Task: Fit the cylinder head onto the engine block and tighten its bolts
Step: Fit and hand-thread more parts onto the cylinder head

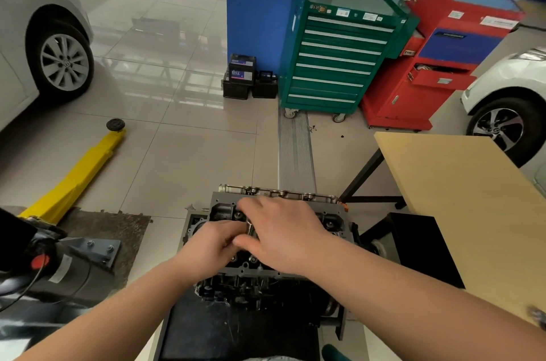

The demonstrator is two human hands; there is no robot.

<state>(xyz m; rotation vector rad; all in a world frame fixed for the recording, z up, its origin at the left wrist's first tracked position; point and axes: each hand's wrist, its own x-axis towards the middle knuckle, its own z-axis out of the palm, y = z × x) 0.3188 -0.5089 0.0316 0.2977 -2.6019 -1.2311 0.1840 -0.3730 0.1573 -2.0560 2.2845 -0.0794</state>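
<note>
The grey cylinder head (328, 214) lies on top of the dark engine block (251, 286), which stands on a black stand in front of me. Both my hands meet over the middle of the head. My left hand (211, 245) has its fingers curled round a small shiny metal tool (250, 227) that stands upright on the head. My right hand (283, 235) covers the same tool from the right, thumb against it. What the tool sits on is hidden by my fingers.
A wooden table (461, 207) stands to the right, a yellow lift arm (76, 174) and the lift base (74, 260) to the left. Further back are a green tool cabinet (336, 59), a red cabinet (437, 71), car batteries (245, 77) and two parked cars.
</note>
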